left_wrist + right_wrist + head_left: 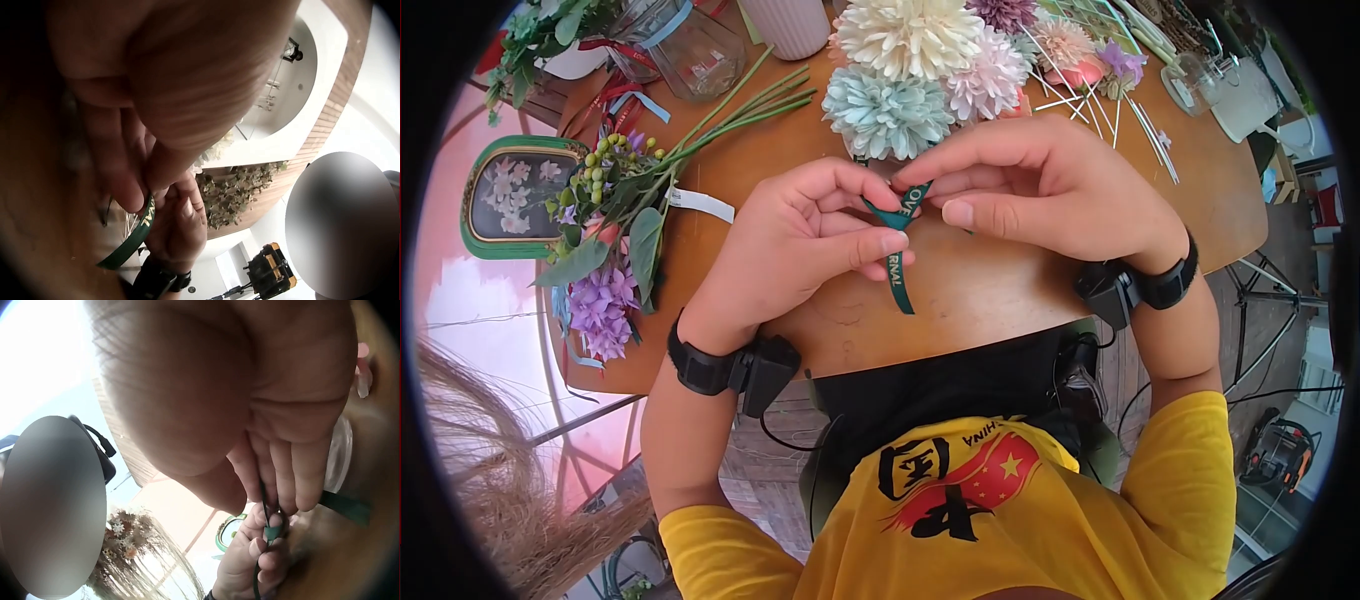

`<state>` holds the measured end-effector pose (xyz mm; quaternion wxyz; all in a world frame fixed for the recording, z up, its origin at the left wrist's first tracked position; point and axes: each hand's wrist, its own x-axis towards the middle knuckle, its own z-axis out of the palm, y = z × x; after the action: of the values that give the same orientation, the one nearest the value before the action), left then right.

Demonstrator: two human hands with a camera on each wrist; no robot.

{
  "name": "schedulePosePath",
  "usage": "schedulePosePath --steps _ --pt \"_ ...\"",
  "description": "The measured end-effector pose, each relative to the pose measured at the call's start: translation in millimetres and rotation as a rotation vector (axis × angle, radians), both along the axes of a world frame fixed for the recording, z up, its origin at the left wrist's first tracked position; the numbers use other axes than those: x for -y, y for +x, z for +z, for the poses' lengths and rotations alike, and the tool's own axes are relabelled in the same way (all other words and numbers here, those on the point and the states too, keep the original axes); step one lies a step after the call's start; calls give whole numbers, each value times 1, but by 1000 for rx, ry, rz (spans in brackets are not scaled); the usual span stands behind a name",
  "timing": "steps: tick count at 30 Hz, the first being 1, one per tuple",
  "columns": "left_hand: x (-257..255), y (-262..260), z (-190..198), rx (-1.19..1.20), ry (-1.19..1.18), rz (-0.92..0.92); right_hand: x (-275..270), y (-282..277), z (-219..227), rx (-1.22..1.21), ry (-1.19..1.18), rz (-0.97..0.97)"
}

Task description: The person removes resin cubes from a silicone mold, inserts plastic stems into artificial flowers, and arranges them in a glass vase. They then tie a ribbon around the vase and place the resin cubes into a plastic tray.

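Observation:
A dark green ribbon with gold lettering (pixel 896 262) is looped between the two hands, over the near side of the table. The left hand (pixel 793 235) pinches it between thumb and fingers, with one end hanging down below the thumb. Close beside it, the right hand (pixel 1040 190) holds the upper part of the ribbon at its fingertips. In the left wrist view the ribbon end (pixel 128 244) hangs from the left fingers. The right wrist view shows the ribbon (pixel 272 533) crossing at the left fingertips, another length sticking out past the right fingers.
Large cream, blue and pink flowers (pixel 887 112) stand just beyond the hands. Left on the table (pixel 800 335) lie a bouquet with purple blossoms (pixel 603 300), a white tag (pixel 702 205) and a green-framed box (pixel 472 215). Glass jars (pixel 700 60) and white sticks (pixel 1152 140) are farther back.

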<state>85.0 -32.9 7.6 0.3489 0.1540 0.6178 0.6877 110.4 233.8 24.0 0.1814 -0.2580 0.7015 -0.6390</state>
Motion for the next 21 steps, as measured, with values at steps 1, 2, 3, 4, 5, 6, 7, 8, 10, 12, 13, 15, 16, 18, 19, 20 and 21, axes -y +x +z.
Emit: schedulePosePath --steps 1,2,3,4,5,6,7,8,10,12,13,15,16,18,19,20,21 --pt "0 0 -1 -15 -11 -8 1 0 -1 -7 -10 -22" --pt "1 -1 -1 -30 -22 -15 0 -2 -1 22 0 -39" --pt "1 -1 -1 -46 -34 -24 0 -4 0 51 8 -58" --pt "1 0 -1 -42 -56 -39 0 -6 0 79 16 -77" --pt "1 0 -1 -41 -78 -55 1 -5 1 113 -6 -85" --pt "0 0 -1 -45 -98 -69 3 -5 3 142 -26 -91" --pt "-1 1 -2 -44 -74 -78 4 -4 4 174 -46 -96" --pt "-2 3 -4 -38 -53 -86 4 -3 4 177 -19 -105" --pt "-2 2 -5 -39 -18 -94 3 -4 5 183 -3 -111" --pt "-2 3 -6 -35 11 -94 3 -5 3 214 -65 -99" --pt "-2 4 -5 -31 -23 -95 3 -5 2 235 -114 -89" --pt "-3 4 -2 -34 -60 -93 3 -4 4 264 -131 -77" --pt "-3 3 -2 -41 -66 -92 3 -4 5 277 -140 -69" --pt "-3 4 -2 -72 -29 -81 5 -2 5 268 -135 -102" --pt "-4 4 -2 -72 16 -71 5 -3 6 261 -133 -118" --pt "-5 6 -3 -72 60 -61 5 -3 5 241 -122 -118" --pt "-5 6 -3 -71 105 -52 4 -4 3 220 -110 -118"
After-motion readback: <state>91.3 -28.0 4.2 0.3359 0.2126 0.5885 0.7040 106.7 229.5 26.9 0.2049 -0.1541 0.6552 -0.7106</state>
